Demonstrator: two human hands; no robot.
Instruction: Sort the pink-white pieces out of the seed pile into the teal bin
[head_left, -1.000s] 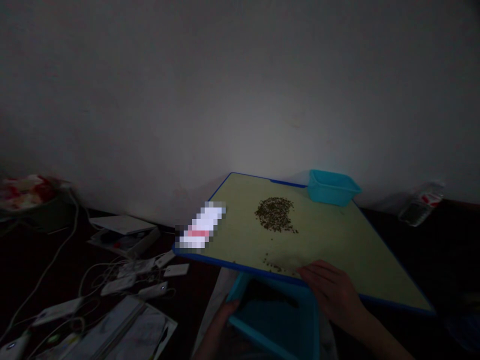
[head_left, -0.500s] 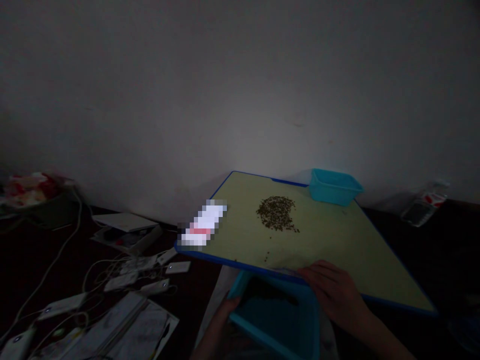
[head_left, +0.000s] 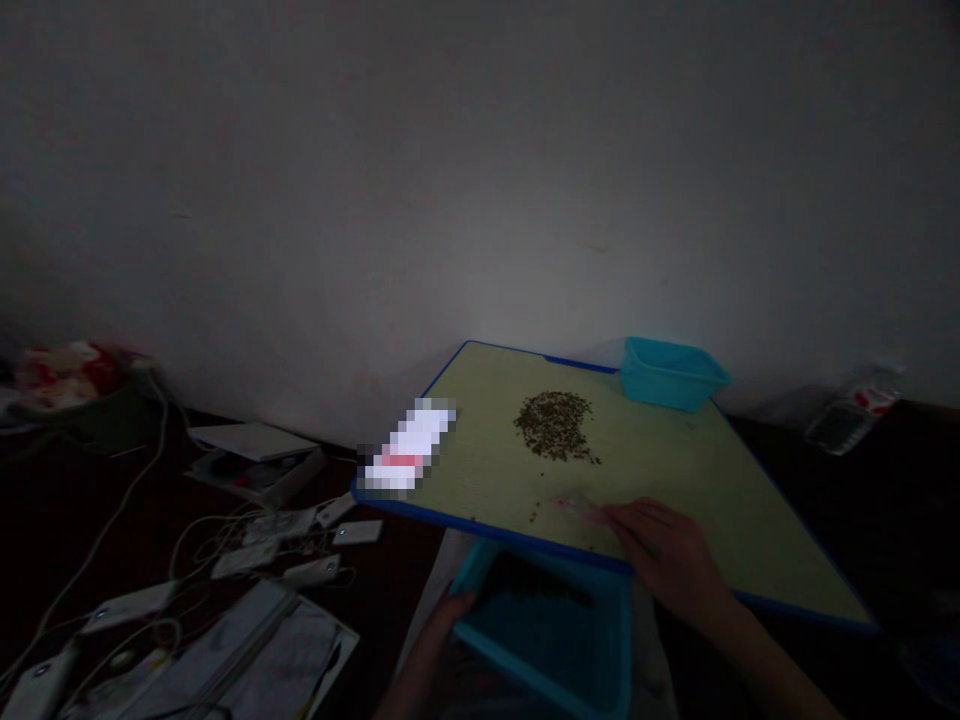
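A pale green board with a blue rim [head_left: 675, 470] lies in front of me, with a heap of small dark grains [head_left: 555, 425] near its middle and a few stray grains toward the near edge. My right hand [head_left: 664, 555] rests on the board's near edge, fingers stretched out flat toward the stray grains. My left hand [head_left: 450, 608] grips the left rim of a blue tub [head_left: 559, 645] held below the board's edge; dark grains lie inside it. The room is dim.
A second small blue tub [head_left: 667, 372] stands at the board's far right corner. A blurred white object [head_left: 409, 450] lies on the left corner. Cables, chargers and papers [head_left: 225, 580] litter the floor at left. A plastic bottle [head_left: 847, 412] lies at right by the wall.
My right hand has slid from the board's near edge a little farther onto the board, fingers reaching toward the stray grains. The left hand and tub have stayed put.
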